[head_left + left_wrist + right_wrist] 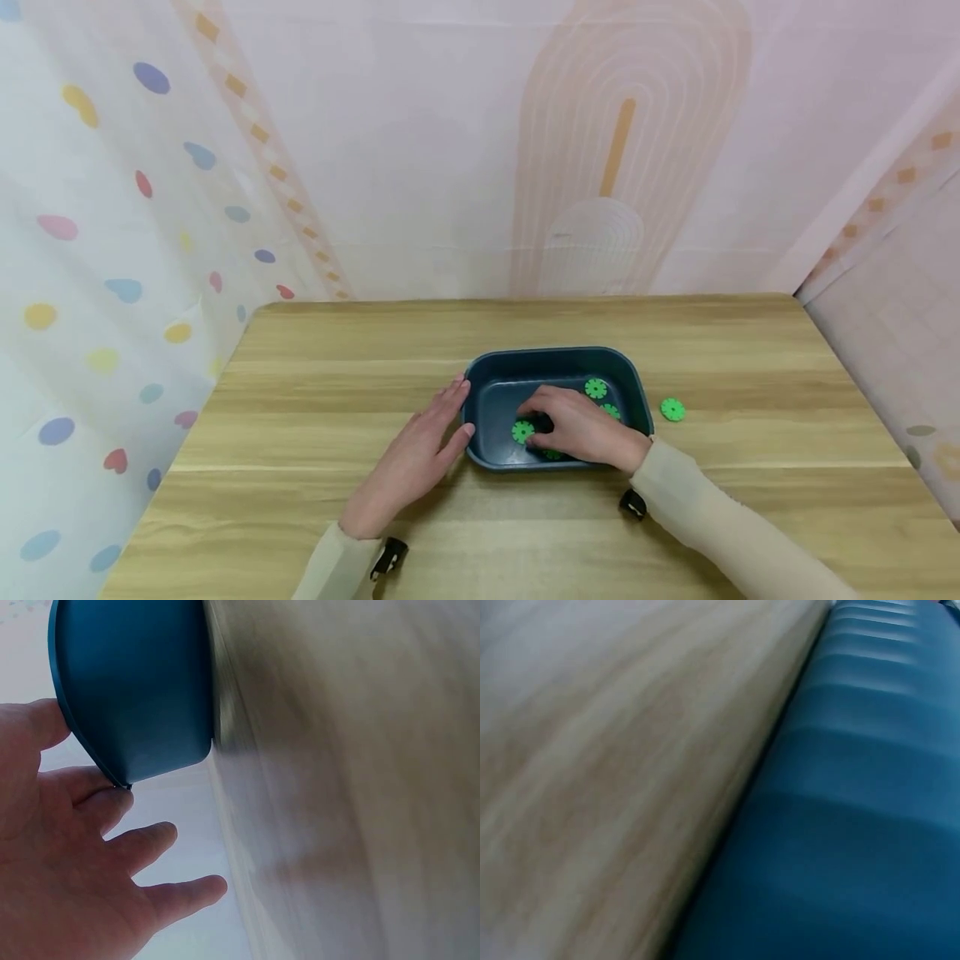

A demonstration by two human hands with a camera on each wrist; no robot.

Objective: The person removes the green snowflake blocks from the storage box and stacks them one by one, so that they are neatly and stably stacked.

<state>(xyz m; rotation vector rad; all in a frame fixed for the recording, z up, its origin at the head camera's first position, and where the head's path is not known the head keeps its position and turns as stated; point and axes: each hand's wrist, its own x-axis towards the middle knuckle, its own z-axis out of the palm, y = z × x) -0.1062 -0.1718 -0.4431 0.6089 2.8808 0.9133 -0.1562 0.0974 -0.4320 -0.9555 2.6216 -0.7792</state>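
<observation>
A dark blue plastic basin (491, 400) stands on the wooden table with several green notched discs lying in it. My right hand (581, 423) reaches down into the basin over its near wall. Its fingers bend above a green disc (522, 432), thumb and forefinger apart, and nothing shows held between them. Another green disc (596, 388) lies by the far wall, with more partly covered by the hand. With fingers spread, my left hand (420, 454) touches the basin's left rim; the left wrist view shows fingertips against the outer wall (135, 690). The right wrist view shows only the basin's ribbed outside.
One green disc (672, 409) lies on the table (337, 375) just right of the basin. A patterned curtain (420, 150) hangs behind the table's back edge and along its left side. Both wrists wear small black devices.
</observation>
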